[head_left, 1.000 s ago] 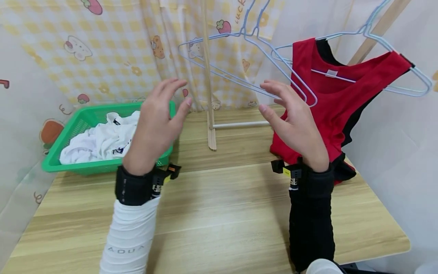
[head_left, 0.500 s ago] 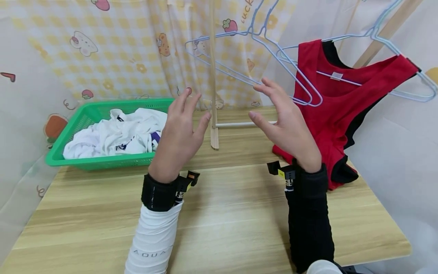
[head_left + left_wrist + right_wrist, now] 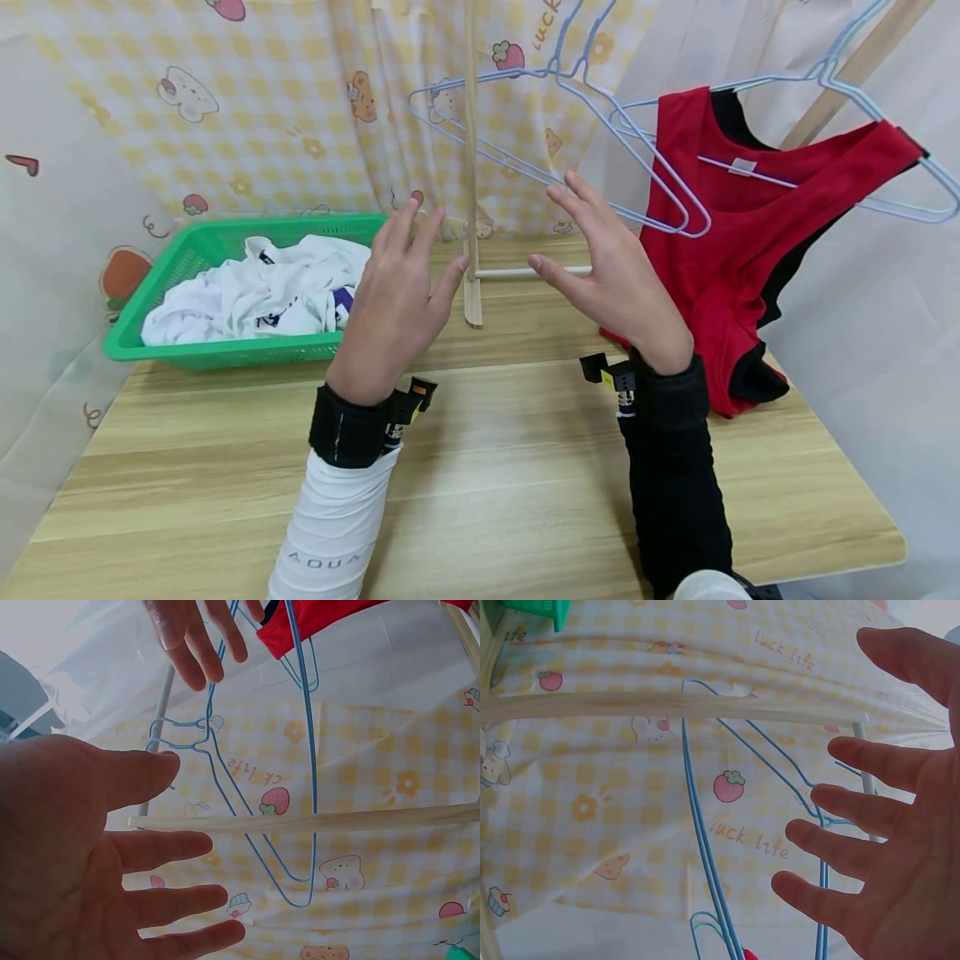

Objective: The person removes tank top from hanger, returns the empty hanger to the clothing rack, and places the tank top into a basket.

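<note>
My left hand (image 3: 397, 304) hovers over the table, fingers spread and holding nothing, just right of a green basket (image 3: 225, 360) with white clothes (image 3: 277, 287) in it. Across from it, my right hand (image 3: 618, 275) is raised with its fingers apart, also without anything in its grasp. Two blue wire hangers (image 3: 517, 162) hang bare behind the hands; in the right wrist view the hangers (image 3: 697, 802) appear beyond the fingers. To the right, a red and black sleeveless top (image 3: 720, 242) hangs on light blue hangers, its lower part reaching the table.
A wooden rack post (image 3: 471, 167) stands behind the hands, with a white rod (image 3: 525, 272) low beside it. The wooden table (image 3: 495, 483) runs to a rounded corner at right. A yellow checked curtain (image 3: 262, 158) covers the back wall.
My left hand has moved right, away from over the basket, uncovering more of the white clothes. My right hand has shifted slightly left. The view has turned a little to the left.
</note>
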A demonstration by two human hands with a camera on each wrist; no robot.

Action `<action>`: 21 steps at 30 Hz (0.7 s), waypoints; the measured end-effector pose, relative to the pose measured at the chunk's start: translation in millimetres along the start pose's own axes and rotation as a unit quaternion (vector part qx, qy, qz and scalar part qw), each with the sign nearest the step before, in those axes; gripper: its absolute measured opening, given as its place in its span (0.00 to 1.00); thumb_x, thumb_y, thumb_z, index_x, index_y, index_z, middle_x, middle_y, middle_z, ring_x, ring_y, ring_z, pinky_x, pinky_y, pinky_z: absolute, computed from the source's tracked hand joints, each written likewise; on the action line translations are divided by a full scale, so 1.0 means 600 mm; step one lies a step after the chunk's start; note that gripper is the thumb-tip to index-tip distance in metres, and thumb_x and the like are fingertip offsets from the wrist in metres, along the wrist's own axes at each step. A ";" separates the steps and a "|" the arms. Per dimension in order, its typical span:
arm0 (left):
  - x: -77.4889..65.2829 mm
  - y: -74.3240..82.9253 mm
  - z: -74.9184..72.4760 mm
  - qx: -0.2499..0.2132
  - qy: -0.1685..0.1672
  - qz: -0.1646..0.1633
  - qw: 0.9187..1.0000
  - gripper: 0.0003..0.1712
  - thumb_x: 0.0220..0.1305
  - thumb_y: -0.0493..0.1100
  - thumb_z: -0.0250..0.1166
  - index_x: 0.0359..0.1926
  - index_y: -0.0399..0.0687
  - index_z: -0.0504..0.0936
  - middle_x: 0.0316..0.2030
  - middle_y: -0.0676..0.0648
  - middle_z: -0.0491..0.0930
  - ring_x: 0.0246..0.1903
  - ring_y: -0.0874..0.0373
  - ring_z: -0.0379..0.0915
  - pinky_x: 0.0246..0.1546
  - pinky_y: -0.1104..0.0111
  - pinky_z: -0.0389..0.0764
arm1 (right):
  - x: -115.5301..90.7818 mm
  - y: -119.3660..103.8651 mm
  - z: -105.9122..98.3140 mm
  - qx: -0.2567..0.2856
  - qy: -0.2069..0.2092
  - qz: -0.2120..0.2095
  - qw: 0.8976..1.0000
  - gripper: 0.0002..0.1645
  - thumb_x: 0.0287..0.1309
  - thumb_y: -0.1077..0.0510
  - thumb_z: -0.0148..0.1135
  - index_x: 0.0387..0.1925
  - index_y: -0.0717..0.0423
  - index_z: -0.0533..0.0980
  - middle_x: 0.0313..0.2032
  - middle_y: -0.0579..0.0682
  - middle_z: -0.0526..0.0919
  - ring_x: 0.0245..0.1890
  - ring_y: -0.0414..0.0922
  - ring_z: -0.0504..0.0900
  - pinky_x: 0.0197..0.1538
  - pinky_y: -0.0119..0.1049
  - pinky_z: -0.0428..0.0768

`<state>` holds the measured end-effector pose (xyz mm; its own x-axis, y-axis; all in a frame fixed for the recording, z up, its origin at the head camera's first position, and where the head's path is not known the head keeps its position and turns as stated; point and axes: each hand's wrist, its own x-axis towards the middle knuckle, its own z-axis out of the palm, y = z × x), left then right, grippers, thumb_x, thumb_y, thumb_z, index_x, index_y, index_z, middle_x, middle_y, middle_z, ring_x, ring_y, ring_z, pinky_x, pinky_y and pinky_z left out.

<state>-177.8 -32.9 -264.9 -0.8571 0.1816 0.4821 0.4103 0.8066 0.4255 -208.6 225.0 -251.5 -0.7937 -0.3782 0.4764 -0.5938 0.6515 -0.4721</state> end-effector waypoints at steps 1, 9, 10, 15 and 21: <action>0.000 0.001 0.000 0.002 -0.003 0.000 1.000 0.38 0.83 0.53 0.60 0.81 0.38 0.65 0.85 0.35 0.54 0.83 0.33 0.50 0.82 0.41 0.58 | 0.000 0.000 -0.001 -0.001 0.002 0.000 1.000 0.44 0.73 0.49 0.70 0.82 0.56 0.64 0.85 0.55 0.56 0.85 0.55 0.57 0.81 0.65 0.63; -0.004 0.010 -0.001 0.000 -0.016 -0.005 1.000 0.37 0.83 0.53 0.60 0.82 0.40 0.64 0.85 0.33 0.52 0.84 0.34 0.48 0.82 0.40 0.58 | -0.008 -0.009 -0.011 0.024 0.038 -0.004 0.999 0.40 0.73 0.53 0.70 0.80 0.55 0.67 0.83 0.54 0.63 0.84 0.52 0.61 0.82 0.61 0.63; -0.004 0.010 -0.001 -0.001 -0.017 -0.004 1.000 0.37 0.83 0.52 0.60 0.82 0.40 0.64 0.85 0.33 0.52 0.84 0.34 0.48 0.82 0.40 0.58 | -0.010 -0.011 -0.014 0.029 0.048 -0.005 0.998 0.40 0.72 0.54 0.70 0.80 0.55 0.68 0.83 0.54 0.64 0.84 0.52 0.62 0.82 0.59 0.63; -0.004 0.011 0.000 -0.001 -0.021 -0.004 1.000 0.37 0.83 0.52 0.60 0.82 0.39 0.64 0.84 0.32 0.53 0.84 0.34 0.48 0.83 0.42 0.56 | -0.022 -0.012 -0.031 0.045 0.115 -0.024 0.992 0.36 0.71 0.58 0.70 0.77 0.58 0.72 0.78 0.54 0.72 0.78 0.48 0.69 0.79 0.49 0.71; -0.004 0.009 -0.001 -0.005 -0.020 -0.003 1.000 0.37 0.83 0.52 0.61 0.82 0.39 0.64 0.85 0.33 0.52 0.84 0.34 0.48 0.82 0.41 0.57 | -0.029 0.007 -0.074 0.020 0.195 -0.028 0.980 0.31 0.72 0.57 0.68 0.73 0.60 0.75 0.70 0.57 0.80 0.68 0.45 0.78 0.69 0.29 0.77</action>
<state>-173.6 -29.4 -263.5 -0.8712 0.1994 0.4486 0.4079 0.8024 0.4356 -191.2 263.4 -229.0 -0.6539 -0.1268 0.7459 -0.6452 0.6085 -0.4621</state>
